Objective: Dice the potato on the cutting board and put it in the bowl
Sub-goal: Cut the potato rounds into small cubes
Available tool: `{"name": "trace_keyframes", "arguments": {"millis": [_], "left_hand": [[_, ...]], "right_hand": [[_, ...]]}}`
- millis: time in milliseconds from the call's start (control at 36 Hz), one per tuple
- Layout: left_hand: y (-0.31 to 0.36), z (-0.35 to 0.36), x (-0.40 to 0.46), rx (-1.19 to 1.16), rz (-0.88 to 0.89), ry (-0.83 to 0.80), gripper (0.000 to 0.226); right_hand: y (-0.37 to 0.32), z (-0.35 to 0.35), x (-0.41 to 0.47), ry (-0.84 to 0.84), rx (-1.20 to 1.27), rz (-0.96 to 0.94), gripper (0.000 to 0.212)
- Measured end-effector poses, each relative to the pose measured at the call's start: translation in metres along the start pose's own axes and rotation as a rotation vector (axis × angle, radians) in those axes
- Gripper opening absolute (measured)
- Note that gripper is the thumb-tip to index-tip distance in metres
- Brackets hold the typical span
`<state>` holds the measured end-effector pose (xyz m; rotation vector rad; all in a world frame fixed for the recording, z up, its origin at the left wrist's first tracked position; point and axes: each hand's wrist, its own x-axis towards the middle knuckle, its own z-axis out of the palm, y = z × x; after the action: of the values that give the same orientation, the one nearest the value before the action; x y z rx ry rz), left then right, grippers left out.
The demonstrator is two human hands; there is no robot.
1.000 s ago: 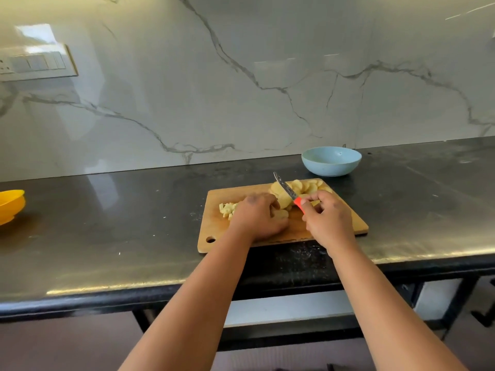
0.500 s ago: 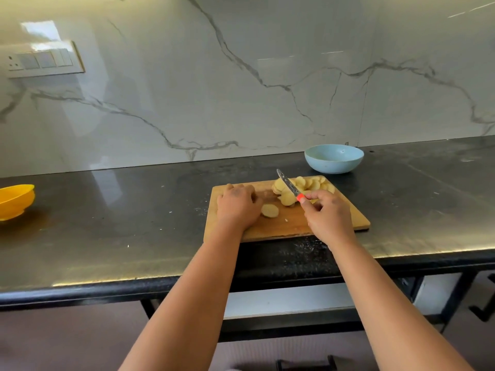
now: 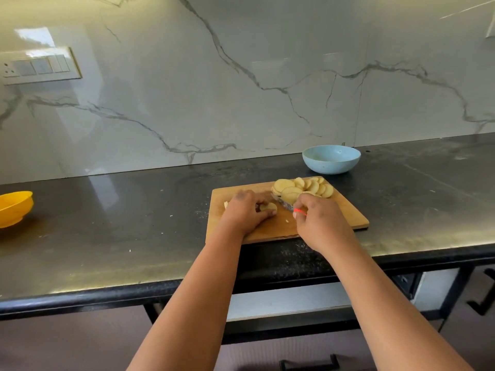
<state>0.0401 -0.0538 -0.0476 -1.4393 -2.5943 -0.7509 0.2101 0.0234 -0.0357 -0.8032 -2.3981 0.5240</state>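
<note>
At frame centre, the left hand (image 3: 245, 211) pinched 1 potato slice (image 3: 267, 207); the knife (image 3: 284, 203), clamped in the right hand (image 3: 318, 218), lay just right, blade angled upper-left.

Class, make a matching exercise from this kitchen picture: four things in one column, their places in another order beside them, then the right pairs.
Things:
1. blue bowl
2. yellow bowl
3. pile of potato slices
4. knife

Places:
A. far left of the counter
B. far right part of the cutting board
C. in the right hand
D. on the counter behind the board

Pairs: 1-D, 2-A, 3-B, 4-C
</note>
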Motion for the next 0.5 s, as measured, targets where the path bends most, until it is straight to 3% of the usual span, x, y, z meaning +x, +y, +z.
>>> {"name": "trace_keyframes", "arguments": {"millis": [250,500], "left_hand": [[-0.003,0.001,-0.001,-0.012,0.011,0.023,0.027],[-0.006,-0.001,0.001,0.016,0.026,-0.011,0.031]], "right_hand": [[-0.014,0.005,-0.001,-0.078,-0.065,0.051,0.008],[-0.02,0.008,-0.006,-0.046,-0.173,0.02,0.012]]}}
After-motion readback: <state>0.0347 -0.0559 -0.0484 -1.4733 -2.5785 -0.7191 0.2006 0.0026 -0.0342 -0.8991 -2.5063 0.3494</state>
